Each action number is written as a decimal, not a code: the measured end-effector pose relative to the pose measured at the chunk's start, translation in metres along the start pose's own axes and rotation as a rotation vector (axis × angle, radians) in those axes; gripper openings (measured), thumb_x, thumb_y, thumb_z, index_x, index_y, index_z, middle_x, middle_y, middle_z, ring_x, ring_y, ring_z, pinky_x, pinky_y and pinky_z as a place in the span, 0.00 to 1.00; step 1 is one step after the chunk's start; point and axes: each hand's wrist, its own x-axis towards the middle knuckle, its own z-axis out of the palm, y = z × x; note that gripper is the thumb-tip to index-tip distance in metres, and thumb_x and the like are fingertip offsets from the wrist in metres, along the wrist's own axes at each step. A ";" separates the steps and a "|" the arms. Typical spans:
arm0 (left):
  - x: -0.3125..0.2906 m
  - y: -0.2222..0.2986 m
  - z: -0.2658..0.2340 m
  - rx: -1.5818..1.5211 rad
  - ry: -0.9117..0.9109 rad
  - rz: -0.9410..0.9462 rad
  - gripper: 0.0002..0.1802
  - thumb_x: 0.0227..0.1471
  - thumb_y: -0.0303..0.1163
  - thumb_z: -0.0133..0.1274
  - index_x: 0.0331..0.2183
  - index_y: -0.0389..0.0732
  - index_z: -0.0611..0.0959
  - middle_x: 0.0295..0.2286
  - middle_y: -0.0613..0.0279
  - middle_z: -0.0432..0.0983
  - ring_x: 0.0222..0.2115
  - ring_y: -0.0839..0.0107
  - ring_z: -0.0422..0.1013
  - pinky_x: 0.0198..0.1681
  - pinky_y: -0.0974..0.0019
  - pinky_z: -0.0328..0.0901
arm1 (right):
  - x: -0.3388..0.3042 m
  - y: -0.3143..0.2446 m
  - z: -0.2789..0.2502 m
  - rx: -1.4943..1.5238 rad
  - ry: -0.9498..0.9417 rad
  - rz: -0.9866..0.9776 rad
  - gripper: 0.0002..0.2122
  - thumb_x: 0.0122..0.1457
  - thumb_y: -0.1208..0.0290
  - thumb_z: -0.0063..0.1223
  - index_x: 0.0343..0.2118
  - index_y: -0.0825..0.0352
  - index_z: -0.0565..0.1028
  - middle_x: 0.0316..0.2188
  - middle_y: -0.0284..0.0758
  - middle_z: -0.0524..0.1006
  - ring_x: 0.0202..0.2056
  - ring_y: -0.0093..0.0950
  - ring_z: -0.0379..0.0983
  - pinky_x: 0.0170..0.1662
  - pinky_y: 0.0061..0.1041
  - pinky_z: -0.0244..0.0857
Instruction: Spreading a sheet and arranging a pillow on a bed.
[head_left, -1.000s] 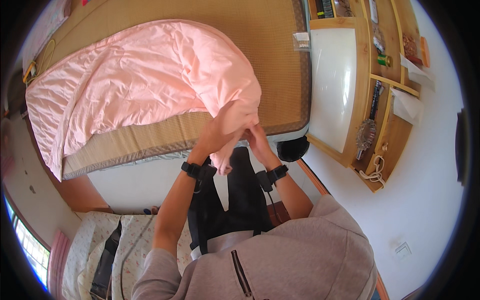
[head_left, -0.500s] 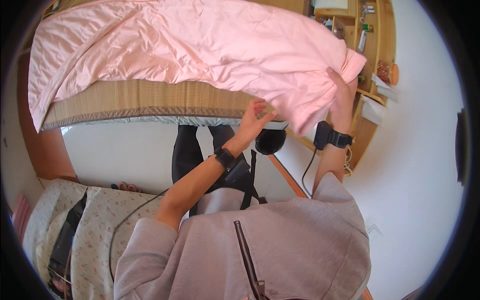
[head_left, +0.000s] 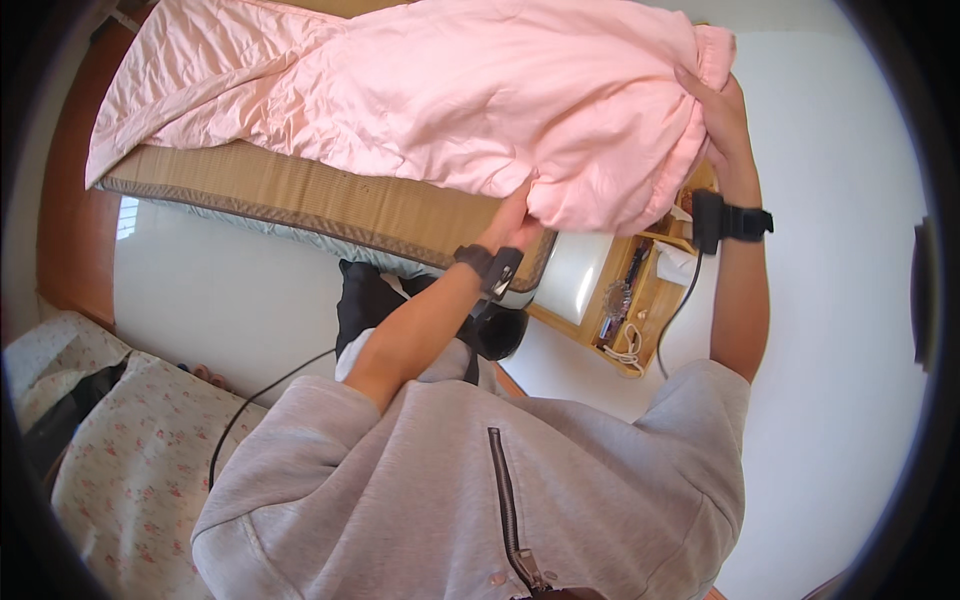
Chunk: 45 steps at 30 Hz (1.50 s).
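- The right hand (head_left: pixel 715 105) is being closed over the far right end of the pink quilt (head_left: pixel 450 95), fingers curled around a gathered, puckered corner that is being held up high.
- The left hand (head_left: pixel 515 222) is being pressed into the underside of the quilt's hanging lower fold; its fingers are being hidden by the cloth, so it cannot be told whether they are pinching or only pushing.
- A black wristband is being worn on each forearm, with a thin cable being trailed down from the right one.
- The quilt is being stretched between the two hands, its bunched right part being lifted clear while its left part is being left spread across the bed (head_left: pixel 330 195).
- The bed's woven mat is being shown bare along the near edge, just below the quilt's lower hem; the left corner of the quilt is lying close to the mat's edge.
- A wooden shelf unit (head_left: pixel 625 310) is being seen below the raised bundle, near the bed's corner.
- Pale open floor (head_left: pixel 850 300) is being left to the right of the arms.
- A flowered fabric (head_left: pixel 130 450) is lying at the lower left, well apart from the hands.
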 end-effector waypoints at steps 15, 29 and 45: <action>-0.069 -0.090 -0.022 -0.353 -0.180 0.014 0.33 0.57 0.42 0.59 0.57 0.38 0.67 0.53 0.56 0.69 0.51 0.63 0.69 0.56 0.57 0.66 | 0.023 0.141 -0.098 0.124 -0.173 0.231 0.25 0.53 0.83 0.62 0.55 0.72 0.68 0.51 0.42 0.75 0.49 0.34 0.75 0.53 0.32 0.70; -0.039 -0.179 -0.055 0.274 0.067 0.078 0.20 0.65 0.43 0.47 0.51 0.39 0.74 0.45 0.60 0.75 0.45 0.71 0.72 0.53 0.62 0.68 | 0.039 0.265 -0.106 0.073 -0.146 0.078 0.29 0.51 0.83 0.61 0.58 0.68 0.66 0.51 0.35 0.73 0.51 0.30 0.70 0.56 0.28 0.63; 0.144 -0.247 -0.229 0.133 0.207 -0.180 0.29 0.61 0.22 0.48 0.61 0.34 0.61 0.57 0.54 0.67 0.55 0.61 0.68 0.60 0.62 0.65 | 0.083 0.577 -0.098 -0.050 0.248 0.129 0.31 0.41 0.86 0.63 0.54 0.69 0.70 0.51 0.34 0.74 0.55 0.29 0.69 0.58 0.25 0.60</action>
